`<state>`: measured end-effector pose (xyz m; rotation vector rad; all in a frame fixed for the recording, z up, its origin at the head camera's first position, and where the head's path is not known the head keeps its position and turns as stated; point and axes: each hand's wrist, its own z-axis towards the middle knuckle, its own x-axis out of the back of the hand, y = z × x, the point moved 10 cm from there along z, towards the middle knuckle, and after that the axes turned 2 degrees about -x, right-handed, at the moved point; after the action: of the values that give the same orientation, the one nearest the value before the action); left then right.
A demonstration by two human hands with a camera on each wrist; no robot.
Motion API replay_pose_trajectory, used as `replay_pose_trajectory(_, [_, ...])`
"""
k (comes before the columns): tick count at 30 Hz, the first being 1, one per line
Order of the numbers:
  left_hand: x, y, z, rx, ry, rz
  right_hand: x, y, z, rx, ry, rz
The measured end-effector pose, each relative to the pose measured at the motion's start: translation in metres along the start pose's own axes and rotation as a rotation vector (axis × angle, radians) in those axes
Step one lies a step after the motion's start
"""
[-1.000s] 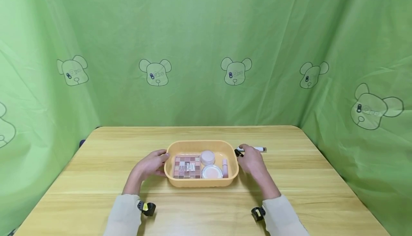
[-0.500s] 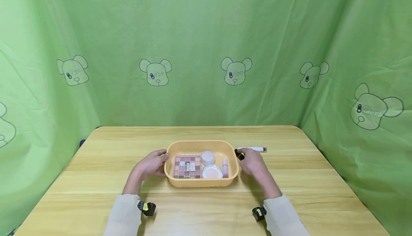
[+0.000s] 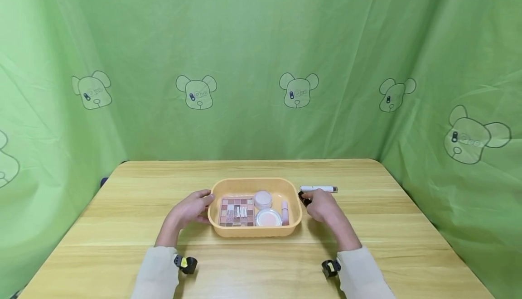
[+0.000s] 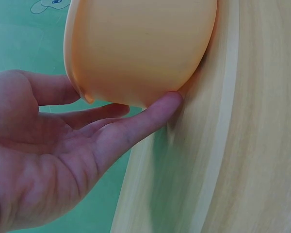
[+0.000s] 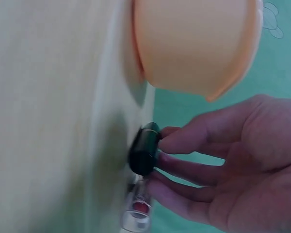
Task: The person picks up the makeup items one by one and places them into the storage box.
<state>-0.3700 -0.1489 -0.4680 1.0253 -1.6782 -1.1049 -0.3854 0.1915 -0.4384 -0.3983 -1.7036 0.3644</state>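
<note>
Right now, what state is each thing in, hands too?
Tray: upright on the table.
Palette: face up, flat in the tray.
Pale round container: flat in the tray; can't tell if open.
Silver-rimmed container: flat in the tray.
Pink tube: lying in the tray.
White tube: lying on the table.
Dark tube: held outside the tray.
Left hand: holding the tray's left end.
Right hand: holding the dark tube.

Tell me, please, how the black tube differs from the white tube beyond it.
The black tube is dark; the white tube is pale with a brownish end. The right hand holds the black tube at a slant, while the white tube lies crosswise on the table. Both are outside the orange tray.
</note>
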Motion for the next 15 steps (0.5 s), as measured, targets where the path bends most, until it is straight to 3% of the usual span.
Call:
replay_pose_trajectory(11, [0.000,-0.001,0.000,-0.002,-0.003,-0.004,0.005,-0.004,-0.012,0.025,-0.103,-0.028])
replay_pose_trajectory(15, [-0.001,-0.001,0.001,0.002,-0.002,-0.012,0.008,-0.007,-0.014,0.036,-0.100,-0.030])
